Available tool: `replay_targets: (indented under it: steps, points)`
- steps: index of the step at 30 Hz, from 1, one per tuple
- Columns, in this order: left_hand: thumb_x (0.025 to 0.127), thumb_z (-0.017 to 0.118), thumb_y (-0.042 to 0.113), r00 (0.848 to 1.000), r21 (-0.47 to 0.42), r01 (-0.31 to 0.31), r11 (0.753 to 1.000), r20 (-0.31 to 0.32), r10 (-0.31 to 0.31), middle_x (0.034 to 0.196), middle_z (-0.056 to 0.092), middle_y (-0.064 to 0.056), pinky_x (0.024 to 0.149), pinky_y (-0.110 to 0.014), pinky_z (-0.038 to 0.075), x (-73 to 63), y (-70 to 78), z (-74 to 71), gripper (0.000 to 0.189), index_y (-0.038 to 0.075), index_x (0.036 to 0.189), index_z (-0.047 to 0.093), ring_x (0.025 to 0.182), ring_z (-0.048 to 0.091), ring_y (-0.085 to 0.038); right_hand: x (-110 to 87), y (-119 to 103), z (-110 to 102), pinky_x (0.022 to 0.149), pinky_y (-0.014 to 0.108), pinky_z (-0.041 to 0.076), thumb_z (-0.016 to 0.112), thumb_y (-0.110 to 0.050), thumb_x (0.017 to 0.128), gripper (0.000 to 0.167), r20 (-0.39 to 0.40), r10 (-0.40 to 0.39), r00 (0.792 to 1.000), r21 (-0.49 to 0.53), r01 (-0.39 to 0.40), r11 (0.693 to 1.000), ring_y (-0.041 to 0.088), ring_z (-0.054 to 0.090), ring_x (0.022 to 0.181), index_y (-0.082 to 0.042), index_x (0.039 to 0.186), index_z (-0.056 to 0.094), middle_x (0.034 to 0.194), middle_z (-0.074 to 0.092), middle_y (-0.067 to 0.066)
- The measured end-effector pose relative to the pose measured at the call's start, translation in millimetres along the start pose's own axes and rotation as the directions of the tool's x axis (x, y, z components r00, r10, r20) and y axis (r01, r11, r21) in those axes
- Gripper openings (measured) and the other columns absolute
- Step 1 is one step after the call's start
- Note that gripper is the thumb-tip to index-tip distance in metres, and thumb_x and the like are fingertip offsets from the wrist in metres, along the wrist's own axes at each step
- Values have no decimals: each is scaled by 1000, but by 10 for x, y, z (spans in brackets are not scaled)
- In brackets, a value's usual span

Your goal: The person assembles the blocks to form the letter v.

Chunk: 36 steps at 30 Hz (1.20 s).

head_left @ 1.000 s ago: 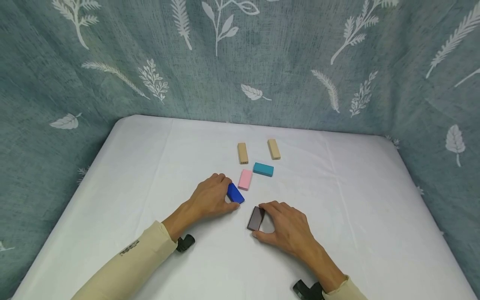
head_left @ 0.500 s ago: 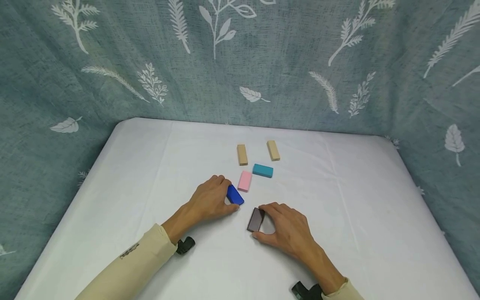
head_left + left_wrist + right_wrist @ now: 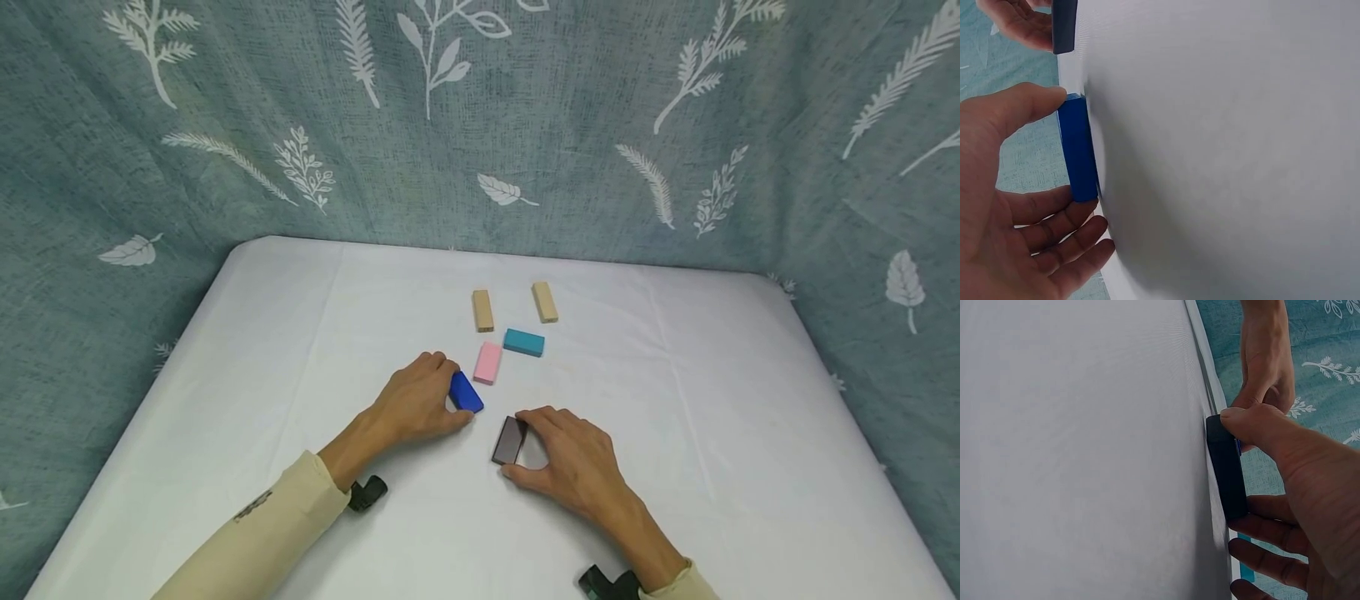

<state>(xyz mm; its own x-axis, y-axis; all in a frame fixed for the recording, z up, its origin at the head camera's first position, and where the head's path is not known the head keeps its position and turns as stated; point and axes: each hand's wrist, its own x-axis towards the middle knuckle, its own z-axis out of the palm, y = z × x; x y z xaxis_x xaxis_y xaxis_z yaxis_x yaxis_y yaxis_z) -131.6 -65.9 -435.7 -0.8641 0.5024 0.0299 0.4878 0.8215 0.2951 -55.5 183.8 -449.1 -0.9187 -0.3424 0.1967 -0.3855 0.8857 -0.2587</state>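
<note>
In the head view my left hand point(image 3: 416, 398) holds a blue rectangular block point(image 3: 467, 392) by its ends, thumb at the near end and fingers at the far one. The left wrist view shows that same blue block point(image 3: 1079, 150) low against the white cloth. My right hand point(image 3: 573, 454) grips a dark brown block point(image 3: 509, 440) likewise, thumb at its near end and fingertips at its far end. From the right wrist this dark block point(image 3: 1227, 469) looks nearly black, close on the cloth. A short gap separates the two held blocks.
Just beyond the blue block lies a pink block point(image 3: 487, 363), with a teal block point(image 3: 523, 342) to its upper right. Two tan blocks point(image 3: 483, 311) lie farther back. White cloth point(image 3: 712, 417) covers the table, and a leaf-patterned curtain point(image 3: 480, 150) hangs behind it.
</note>
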Motion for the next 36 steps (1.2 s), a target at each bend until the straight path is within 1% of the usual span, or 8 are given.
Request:
replay_targets:
  steps: [6, 10, 15, 18, 26, 31, 36]
  points:
    - [82, 77, 49, 1000, -27, -1, 1000, -12, 0, 115, 63, -9, 83, -36, 55, -53, 2, 14, 65, 1, 124, 64, 102, 56, -21, -15, -3, 6, 81, 38, 53, 80, -67, 71, 68, -5, 5, 1000, -6, -5, 1000, 14, 64, 107, -24, 124, 69, 117, 68, -10]
    - [83, 77, 49, 1000, -31, 4, 1000, -20, -4, 115, 62, -8, 84, -36, 55, -87, 10, 3, 64, 2, 124, 64, 102, 57, -20, -14, -2, 13, 80, 37, 54, 80, -67, 71, 68, -18, -1, 1000, -3, 1, 1000, 13, 65, 105, -24, 123, 70, 115, 68, -11]
    - [83, 77, 49, 1000, -46, 16, 999, -8, -16, 116, 62, -8, 87, -36, 54, -138, 34, -20, 65, 2, 126, 64, 104, 57, -20, -11, -3, 21, 80, 38, 53, 80, -68, 71, 68, -20, 3, 1000, 0, -3, 1000, 13, 65, 104, -25, 123, 70, 115, 68, -11]
    - [82, 78, 48, 1000, -54, 15, 998, -2, -15, 114, 62, -8, 85, -34, 54, -175, 65, -29, 66, 2, 127, 64, 102, 57, -19, -9, 0, 25, 79, 38, 54, 80, -67, 71, 68, -24, -1, 1000, -3, 1, 1000, 13, 65, 104, -25, 123, 70, 115, 68, -11]
    - [79, 81, 47, 1000, -69, -23, 997, -13, 23, 106, 61, -7, 80, -34, 53, -289, 163, -36, 65, 0, 122, 65, 93, 57, -19, 1, -6, 31, 80, 38, 55, 79, -67, 72, 68, -21, -10, 1000, -14, 10, 1000, 15, 66, 104, -23, 123, 70, 115, 69, -8]
    - [80, 81, 46, 999, -83, -38, 996, -17, 37, 106, 61, -6, 79, -34, 53, -337, 206, -8, 64, 0, 122, 65, 93, 57, -19, 7, -3, 26, 78, 38, 55, 80, -66, 72, 67, -31, -15, 999, -8, 15, 1000, 14, 66, 101, -23, 123, 70, 115, 69, -8]
    - [80, 81, 44, 999, -86, -52, 995, -20, 50, 108, 61, -6, 81, -35, 53, -379, 227, 25, 63, 1, 123, 64, 94, 58, -20, -1, -5, 30, 78, 37, 55, 80, -66, 72, 67, -27, -11, 1000, -4, 11, 1000, 14, 66, 102, -23, 123, 70, 116, 69, -8]
